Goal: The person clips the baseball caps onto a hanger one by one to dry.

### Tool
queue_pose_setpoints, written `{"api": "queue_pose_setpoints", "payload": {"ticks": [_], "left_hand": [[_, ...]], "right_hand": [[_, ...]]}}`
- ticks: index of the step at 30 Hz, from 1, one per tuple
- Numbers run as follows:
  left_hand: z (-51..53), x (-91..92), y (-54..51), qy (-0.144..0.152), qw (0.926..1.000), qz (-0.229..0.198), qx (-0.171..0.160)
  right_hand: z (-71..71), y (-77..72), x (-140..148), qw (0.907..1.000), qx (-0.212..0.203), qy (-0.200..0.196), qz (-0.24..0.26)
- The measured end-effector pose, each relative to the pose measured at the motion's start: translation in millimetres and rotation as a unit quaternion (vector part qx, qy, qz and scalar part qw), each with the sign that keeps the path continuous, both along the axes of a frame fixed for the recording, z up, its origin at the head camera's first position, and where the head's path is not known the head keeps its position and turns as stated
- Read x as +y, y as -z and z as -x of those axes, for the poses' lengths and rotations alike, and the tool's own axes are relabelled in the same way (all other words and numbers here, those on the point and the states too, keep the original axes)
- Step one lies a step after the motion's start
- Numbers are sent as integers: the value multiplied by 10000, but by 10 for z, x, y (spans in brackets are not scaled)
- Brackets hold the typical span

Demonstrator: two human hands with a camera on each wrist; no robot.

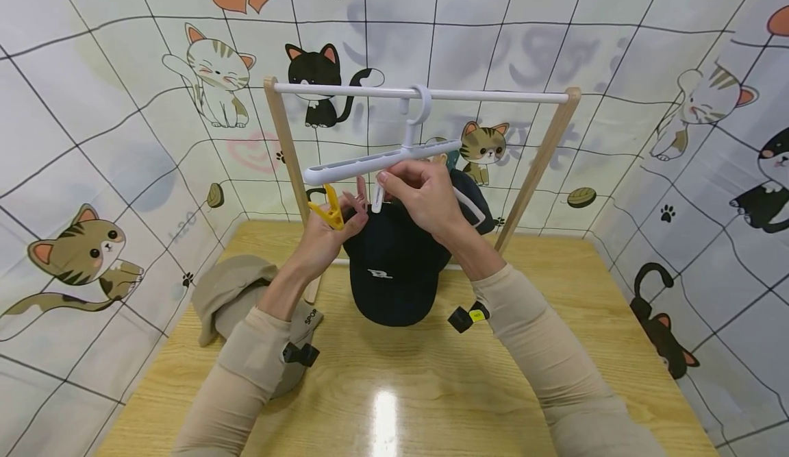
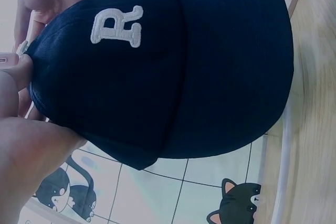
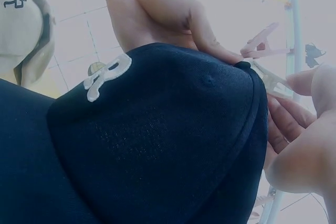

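A dark navy cap with a white letter on its front hangs brim-down below a white hanger. My left hand pinches the cap's edge, its thumb on the fabric in the right wrist view. A white clothespin under the hanger is pinched by my right hand. In the right wrist view this clothespin is at the cap's edge; whether it grips the fabric I cannot tell. Beside my left fingers hang a yellow clothespin and a pink clothespin.
The hanger hooks over the white bar of a wooden-legged rack. Behind my right hand hangs another dark cap with a white stripe. A beige cap lies on the wooden table at the left. A cat-print curtain surrounds the table.
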State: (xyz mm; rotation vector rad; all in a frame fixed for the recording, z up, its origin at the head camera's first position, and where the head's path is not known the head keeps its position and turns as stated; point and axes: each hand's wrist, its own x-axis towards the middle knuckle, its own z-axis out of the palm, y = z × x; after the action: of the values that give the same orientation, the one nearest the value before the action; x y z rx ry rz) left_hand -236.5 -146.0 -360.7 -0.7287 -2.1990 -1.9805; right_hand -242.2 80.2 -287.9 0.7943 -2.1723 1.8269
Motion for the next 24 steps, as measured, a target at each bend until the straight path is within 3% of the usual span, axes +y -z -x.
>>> {"api": "queue_pose_setpoints", "payload": {"ticks": [24], "left_hand": [[32,55,-73,-445,9985,-160,271]], "right_hand": [[12,6,17,9998,177,-4,-114]]}}
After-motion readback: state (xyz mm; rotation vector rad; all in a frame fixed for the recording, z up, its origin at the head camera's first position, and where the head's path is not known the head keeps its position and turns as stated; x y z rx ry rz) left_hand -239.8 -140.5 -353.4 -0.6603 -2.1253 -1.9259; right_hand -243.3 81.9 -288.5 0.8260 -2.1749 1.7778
